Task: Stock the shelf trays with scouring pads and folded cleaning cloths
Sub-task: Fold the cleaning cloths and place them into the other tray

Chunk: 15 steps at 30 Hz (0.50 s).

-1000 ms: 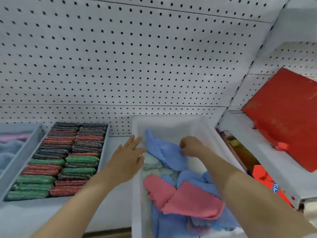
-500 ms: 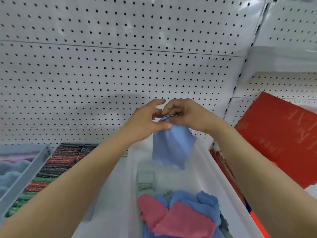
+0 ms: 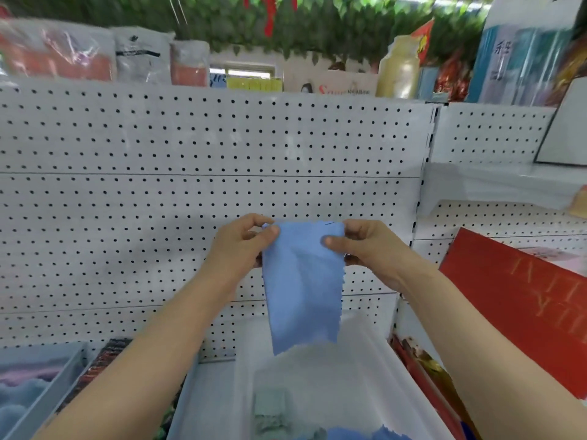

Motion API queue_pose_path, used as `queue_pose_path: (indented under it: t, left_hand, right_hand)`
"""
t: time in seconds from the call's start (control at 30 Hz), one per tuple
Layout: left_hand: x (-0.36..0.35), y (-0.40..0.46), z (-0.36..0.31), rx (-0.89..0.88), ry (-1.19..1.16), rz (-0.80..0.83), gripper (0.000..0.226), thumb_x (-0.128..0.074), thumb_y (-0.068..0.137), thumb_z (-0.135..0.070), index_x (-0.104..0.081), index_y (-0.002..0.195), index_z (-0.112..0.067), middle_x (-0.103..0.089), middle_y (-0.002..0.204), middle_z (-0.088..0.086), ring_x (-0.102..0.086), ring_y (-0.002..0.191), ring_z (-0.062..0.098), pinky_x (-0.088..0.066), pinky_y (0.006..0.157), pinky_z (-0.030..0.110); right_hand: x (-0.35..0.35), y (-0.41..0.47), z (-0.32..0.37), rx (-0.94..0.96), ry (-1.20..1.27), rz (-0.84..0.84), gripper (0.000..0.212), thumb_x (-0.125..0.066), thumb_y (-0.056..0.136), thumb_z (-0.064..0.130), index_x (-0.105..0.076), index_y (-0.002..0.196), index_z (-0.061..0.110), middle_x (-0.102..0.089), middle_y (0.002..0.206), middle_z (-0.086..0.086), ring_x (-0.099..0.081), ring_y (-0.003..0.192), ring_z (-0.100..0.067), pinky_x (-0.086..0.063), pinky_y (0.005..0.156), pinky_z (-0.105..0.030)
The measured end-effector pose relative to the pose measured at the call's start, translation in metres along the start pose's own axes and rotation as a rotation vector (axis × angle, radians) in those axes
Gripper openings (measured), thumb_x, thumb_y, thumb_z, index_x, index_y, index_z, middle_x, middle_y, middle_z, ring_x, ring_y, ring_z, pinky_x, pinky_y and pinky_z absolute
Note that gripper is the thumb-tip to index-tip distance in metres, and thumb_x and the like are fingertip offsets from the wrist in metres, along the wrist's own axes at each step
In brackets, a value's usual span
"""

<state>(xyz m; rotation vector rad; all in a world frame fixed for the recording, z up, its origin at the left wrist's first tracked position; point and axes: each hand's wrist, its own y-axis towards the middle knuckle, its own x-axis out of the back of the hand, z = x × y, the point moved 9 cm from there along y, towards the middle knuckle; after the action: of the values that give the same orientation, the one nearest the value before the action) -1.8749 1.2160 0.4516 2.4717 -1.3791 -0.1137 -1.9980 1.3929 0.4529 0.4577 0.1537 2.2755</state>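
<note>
A light blue cleaning cloth [image 3: 301,281] hangs in front of the white pegboard, held by its two top corners. My left hand [image 3: 241,246] pinches the left corner and my right hand [image 3: 365,249] pinches the right corner. Below the cloth stands a translucent white bin [image 3: 365,369] with more blue cloths [image 3: 365,435] at its bottom. A tray of scouring pads [image 3: 104,360] peeks out behind my left forearm. At the far left, a grey tray [image 3: 54,395] holds folded pink and blue cloths [image 3: 19,389].
A red box [image 3: 524,312] leans on the shelf to the right. Packaged goods [image 3: 139,58] line the top of the pegboard wall [image 3: 158,185]. A white side shelf [image 3: 495,185] juts out at the upper right.
Both hands lifted the blue cloth out of the bin and drew its top corners apart, so it now hangs flat. The view tilted up, showing the shelf top.
</note>
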Motion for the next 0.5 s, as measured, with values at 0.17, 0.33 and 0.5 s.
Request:
queue_pose_path:
  t: [0.17,0.33,0.5]
  left_hand:
    - [0.011,0.008,-0.019,-0.114,0.085,-0.156,0.007,-0.068,0.091,-0.014,-0.072,0.086,-0.014,-0.070,0.077,0.001,-0.065,0.072,0.014,-0.058,0.068,0.030]
    - [0.011,0.024,-0.033,-0.082,0.244,-0.255,0.009,-0.066,0.089,-0.016,-0.071,0.081,-0.014,-0.072,0.079,0.003,-0.064,0.063,0.013,-0.058,0.060,0.031]
    - [0.005,0.033,-0.046,-0.057,0.151,-0.250,0.004,-0.067,0.088,-0.008,-0.067,0.084,-0.008,-0.068,0.074,0.007,-0.063,0.054,0.012,-0.054,0.056,0.025]
  right_hand:
    - [0.013,0.007,0.017,0.062,0.060,-0.225,0.015,-0.075,0.086,0.020,-0.073,0.097,0.009,-0.075,0.097,-0.012,-0.068,0.082,-0.019,-0.052,0.075,-0.038]
    - [0.017,0.016,0.037,0.103,-0.107,-0.444,0.008,-0.071,0.084,0.020,-0.073,0.076,0.021,-0.071,0.071,0.009,-0.062,0.065,-0.007,-0.050,0.065,-0.024]
    - [-0.003,0.020,0.054,0.176,-0.291,-0.501,0.006,-0.074,0.083,0.025,-0.068,0.084,0.022,-0.069,0.076,0.010,-0.064,0.073,-0.007,-0.053,0.072,-0.026]
